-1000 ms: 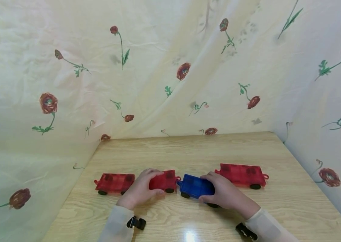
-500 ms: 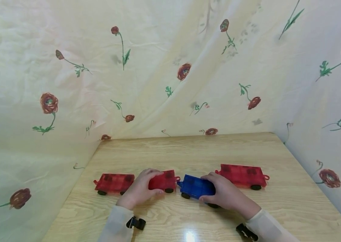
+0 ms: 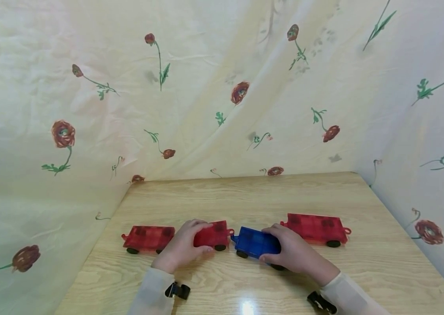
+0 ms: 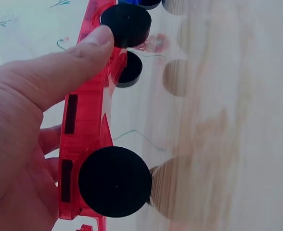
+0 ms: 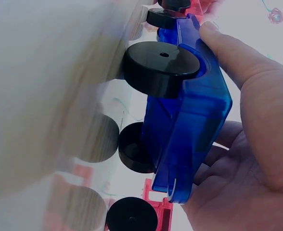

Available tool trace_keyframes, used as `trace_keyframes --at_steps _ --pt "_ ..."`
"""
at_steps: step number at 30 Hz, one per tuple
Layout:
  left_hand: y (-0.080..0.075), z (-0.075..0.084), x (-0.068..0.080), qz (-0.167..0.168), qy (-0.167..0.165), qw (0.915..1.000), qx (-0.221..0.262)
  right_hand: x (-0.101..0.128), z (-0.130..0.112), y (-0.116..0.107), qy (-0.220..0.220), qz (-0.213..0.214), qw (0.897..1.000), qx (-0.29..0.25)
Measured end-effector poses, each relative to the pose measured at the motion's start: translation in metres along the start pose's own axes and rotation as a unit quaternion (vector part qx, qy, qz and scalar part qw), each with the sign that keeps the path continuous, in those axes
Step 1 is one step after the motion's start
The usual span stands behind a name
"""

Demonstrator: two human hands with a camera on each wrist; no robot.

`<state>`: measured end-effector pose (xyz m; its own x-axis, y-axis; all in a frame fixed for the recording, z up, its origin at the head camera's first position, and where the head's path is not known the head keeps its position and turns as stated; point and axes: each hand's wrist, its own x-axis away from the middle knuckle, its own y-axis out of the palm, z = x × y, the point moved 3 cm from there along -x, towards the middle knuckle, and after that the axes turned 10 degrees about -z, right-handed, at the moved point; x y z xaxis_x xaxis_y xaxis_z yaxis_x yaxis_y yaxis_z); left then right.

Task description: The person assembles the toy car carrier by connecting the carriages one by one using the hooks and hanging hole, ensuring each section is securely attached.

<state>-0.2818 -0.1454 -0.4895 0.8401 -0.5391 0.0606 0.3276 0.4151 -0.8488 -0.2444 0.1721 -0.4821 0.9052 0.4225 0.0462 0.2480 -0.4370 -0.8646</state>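
My left hand (image 3: 184, 245) grips a translucent red toy train car (image 3: 216, 234) by its sides. In the left wrist view, its thumb (image 4: 79, 62) lies along the side of the red car (image 4: 83, 115), close to a black wheel. My right hand (image 3: 292, 250) holds a translucent blue toy train car (image 3: 254, 240), thumb on the near side and fingers over the far side. The blue car's hook overlaps the red car's ring between the hands. In the right wrist view, the blue car (image 5: 199, 106) has black wheels and a ring at its near end.
A second red train car (image 3: 148, 237) stands left, partly behind my left hand. Another red car (image 3: 316, 227) stands behind my right hand, angled slightly. All are on a pale wooden table (image 3: 237, 197), with a flowered cloth (image 3: 190, 109) hanging behind and at both sides.
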Motion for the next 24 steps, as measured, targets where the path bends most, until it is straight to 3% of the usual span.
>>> trace_keyframes --at_steps 16,24 --pt "0.0002 -0.0022 0.0005 -0.006 0.007 0.9998 -0.015 0.0009 -0.002 -0.0001 -0.019 0.002 1.0 0.008" --pt "-0.0004 -0.003 0.0005 -0.007 0.013 0.9997 -0.021 0.0022 0.0004 -0.0019 -0.035 0.03 0.998 0.047"
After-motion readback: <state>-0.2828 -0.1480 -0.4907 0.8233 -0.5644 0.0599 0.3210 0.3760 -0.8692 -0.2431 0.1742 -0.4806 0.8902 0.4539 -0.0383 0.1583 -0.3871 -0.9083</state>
